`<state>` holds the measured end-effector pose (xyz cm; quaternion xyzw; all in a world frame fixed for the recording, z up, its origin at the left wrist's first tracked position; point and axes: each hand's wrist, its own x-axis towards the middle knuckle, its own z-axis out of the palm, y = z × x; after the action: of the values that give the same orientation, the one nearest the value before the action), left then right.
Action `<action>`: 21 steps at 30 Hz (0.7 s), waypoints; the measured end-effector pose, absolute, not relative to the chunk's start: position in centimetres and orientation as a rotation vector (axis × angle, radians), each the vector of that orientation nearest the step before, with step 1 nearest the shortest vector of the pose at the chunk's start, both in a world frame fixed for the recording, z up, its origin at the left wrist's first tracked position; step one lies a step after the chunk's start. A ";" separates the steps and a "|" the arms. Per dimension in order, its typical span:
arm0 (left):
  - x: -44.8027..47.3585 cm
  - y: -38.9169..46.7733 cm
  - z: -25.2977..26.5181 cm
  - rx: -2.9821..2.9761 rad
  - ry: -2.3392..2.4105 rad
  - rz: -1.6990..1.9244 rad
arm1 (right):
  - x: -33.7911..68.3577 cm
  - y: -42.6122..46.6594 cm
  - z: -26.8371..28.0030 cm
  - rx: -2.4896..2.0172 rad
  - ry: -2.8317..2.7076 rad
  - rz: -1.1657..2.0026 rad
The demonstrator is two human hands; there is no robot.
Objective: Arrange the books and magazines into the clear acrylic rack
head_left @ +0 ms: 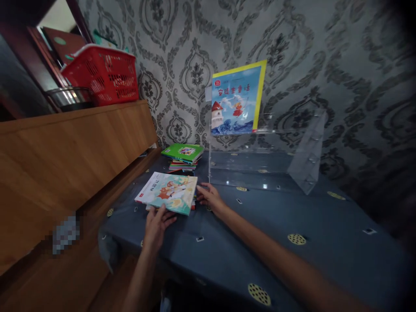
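Right forearm (273, 249) — nearest the camera — crosses the patterned cloth (338, 242). Left to right: red basket (120, 80) on wooden cabinet (84, 147); my left hand (155, 227), fingers at the lower edge of the white-and-teal book (169, 193), which lies on lower books (194, 207) — clamped or not, I cannot tell; green book (173, 150) on a stack (183, 166); my right hand (212, 201), fingers parted at the first book's right edge; clear rack (307, 156) bearing a blue book (248, 104)
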<state>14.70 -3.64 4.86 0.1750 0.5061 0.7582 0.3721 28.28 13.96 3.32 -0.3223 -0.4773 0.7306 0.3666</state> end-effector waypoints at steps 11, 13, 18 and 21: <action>14.3 -4.7 3.2 0.520 1.119 1.820 | 30.3 13.4 2.8 -0.724 -1.120 2.050; 14.0 -5.4 3.3 0.568 1.112 1.755 | 31.3 13.4 2.9 -0.674 -1.119 2.111; 13.9 -5.7 4.0 0.692 1.060 1.537 | 35.2 13.1 3.4 -0.595 -1.246 2.210; 14.7 -4.6 4.4 0.765 1.012 1.334 | 37.3 12.7 3.7 -0.619 -1.252 2.244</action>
<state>14.69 -4.62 4.37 0.3306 0.4376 0.5768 0.6054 37.30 12.74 3.67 -0.2270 -0.4591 0.8228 0.2463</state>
